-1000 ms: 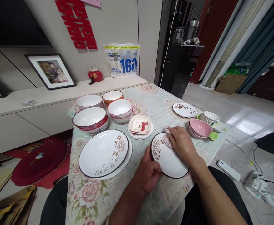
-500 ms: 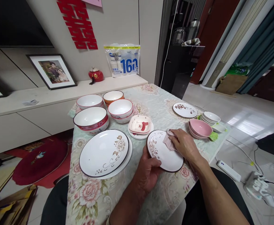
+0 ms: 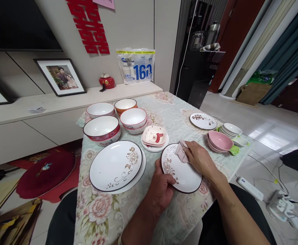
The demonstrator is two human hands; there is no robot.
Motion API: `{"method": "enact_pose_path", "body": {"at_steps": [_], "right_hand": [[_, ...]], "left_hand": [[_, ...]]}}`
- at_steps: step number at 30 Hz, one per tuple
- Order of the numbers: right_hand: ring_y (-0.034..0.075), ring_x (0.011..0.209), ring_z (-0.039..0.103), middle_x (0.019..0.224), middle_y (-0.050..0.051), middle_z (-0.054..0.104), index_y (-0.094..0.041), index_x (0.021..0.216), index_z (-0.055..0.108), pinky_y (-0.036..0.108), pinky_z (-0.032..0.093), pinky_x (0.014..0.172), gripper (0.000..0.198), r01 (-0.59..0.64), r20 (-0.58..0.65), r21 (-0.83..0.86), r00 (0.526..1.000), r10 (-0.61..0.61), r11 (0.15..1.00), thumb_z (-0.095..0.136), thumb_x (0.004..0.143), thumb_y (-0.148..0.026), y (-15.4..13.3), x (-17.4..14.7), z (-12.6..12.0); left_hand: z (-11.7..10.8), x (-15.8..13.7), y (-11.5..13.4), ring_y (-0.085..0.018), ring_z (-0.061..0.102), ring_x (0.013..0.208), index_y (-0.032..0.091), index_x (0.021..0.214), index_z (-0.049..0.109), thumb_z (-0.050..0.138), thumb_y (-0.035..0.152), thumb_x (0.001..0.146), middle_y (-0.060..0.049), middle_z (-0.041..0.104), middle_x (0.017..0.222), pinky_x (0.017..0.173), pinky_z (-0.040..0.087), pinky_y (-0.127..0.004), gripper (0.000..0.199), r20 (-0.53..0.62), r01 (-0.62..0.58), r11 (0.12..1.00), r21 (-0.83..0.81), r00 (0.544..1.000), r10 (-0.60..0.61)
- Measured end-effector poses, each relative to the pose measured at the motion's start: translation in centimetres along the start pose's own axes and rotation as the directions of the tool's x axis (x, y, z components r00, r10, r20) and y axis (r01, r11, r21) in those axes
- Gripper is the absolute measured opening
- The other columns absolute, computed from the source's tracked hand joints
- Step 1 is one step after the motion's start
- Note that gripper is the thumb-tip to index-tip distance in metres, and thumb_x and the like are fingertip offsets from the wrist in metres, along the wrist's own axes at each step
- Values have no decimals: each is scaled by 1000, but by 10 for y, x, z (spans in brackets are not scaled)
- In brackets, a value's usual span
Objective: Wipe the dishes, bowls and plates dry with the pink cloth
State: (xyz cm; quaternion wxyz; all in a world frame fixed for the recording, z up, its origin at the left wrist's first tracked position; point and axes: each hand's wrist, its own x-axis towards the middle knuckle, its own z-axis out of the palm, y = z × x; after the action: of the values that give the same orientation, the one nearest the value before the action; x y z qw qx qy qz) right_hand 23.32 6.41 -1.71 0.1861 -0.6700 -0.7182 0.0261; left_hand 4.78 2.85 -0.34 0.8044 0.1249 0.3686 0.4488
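Note:
A white plate [image 3: 187, 175] with a dark rim and brown flowers is tilted above the near part of the table. My left hand [image 3: 161, 185] grips its left edge, thumb on top and fingers underneath. In my right hand [image 3: 200, 158] is a bunched pale pink cloth [image 3: 181, 152], pressed against the plate's upper face near the far rim. Just beyond the plate, a small square dish [image 3: 154, 135] with a red-scarf figure rests on small white plates [image 3: 152, 148]. To the left, a large flowered plate [image 3: 108, 165] lies on another plate.
Stacked bowls [image 3: 101, 126] stand at the table's back left. On the right are another flowered plate [image 3: 202, 121], pink bowls [image 3: 220, 141] and small white bowls [image 3: 231, 129]. A flowered cloth [image 3: 100, 207] covers the table. A power strip [image 3: 249, 188] lies on the floor.
My right hand and the cloth have shifted slightly over the plate toward its far rim. The plate has turned a little in my left hand, and the whole view has swung slightly left.

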Motion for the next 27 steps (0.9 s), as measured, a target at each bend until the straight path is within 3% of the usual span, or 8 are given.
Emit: {"method": "enact_pose_path", "body": {"at_steps": [3,6,12,17,19,22,24,27], "right_hand": [[20,69,59,81,7,66,-18,89,63,31,41,64,25,-44,16,5,999,44,999,44,101,-27,10,-2,-6],[20,68,57,77,6,64,-19,85,62,31,40,63,25,-68,6,-4,998,68,998,45,101,-28,11,-5,-9],[34,99,52,103,19,60,-13,111,68,42,45,81,26,-13,-123,-96,992,1,995,46,98,-16,-21,-6,8],[28,104,54,114,13,63,-20,127,62,40,50,89,31,266,-10,126,964,-266,956,49,99,-18,-55,-11,2],[24,107,55,118,8,64,-25,127,64,37,49,94,31,336,59,332,925,-375,882,48,101,-19,-57,-13,-10],[20,110,59,117,4,66,-28,121,69,34,49,96,29,300,156,584,871,-467,754,51,101,-20,-44,-12,-23],[20,104,62,110,4,69,-27,113,73,34,50,93,24,228,171,582,904,-392,780,54,99,-21,-32,-9,-21],[24,99,62,102,8,69,-22,110,74,40,50,90,25,84,46,414,992,-113,906,52,98,-21,-23,-5,-7]], "left_hand": [[0,1,-2,-23,67,101,24,112,54,50,-5,39,-1,72,105,85,53,-35,79,0,-33,999,-31,999,33],[-2,2,-4,-23,67,101,24,115,53,53,-7,41,-2,73,108,88,53,-37,80,5,-59,998,-36,998,59],[-5,4,-6,-25,66,106,28,132,53,57,-7,47,-2,73,114,88,54,-36,92,64,-26,998,-54,998,30],[-6,2,-2,-19,66,89,31,139,52,63,-3,54,1,71,103,78,53,-31,92,135,5,996,-86,991,7],[-6,2,1,-19,66,87,27,132,58,69,5,63,1,71,100,78,52,-31,74,137,45,989,-143,990,-25],[-4,4,4,-23,68,95,16,117,67,69,27,81,-7,74,104,81,53,-33,39,138,112,969,-222,987,-83],[-1,5,4,-27,68,105,13,117,69,61,39,90,-11,75,110,87,54,-37,38,133,123,963,-238,987,-94],[3,7,3,-30,65,119,17,124,67,51,46,96,-10,75,118,96,52,-42,44,110,115,965,-236,990,-91]]}}
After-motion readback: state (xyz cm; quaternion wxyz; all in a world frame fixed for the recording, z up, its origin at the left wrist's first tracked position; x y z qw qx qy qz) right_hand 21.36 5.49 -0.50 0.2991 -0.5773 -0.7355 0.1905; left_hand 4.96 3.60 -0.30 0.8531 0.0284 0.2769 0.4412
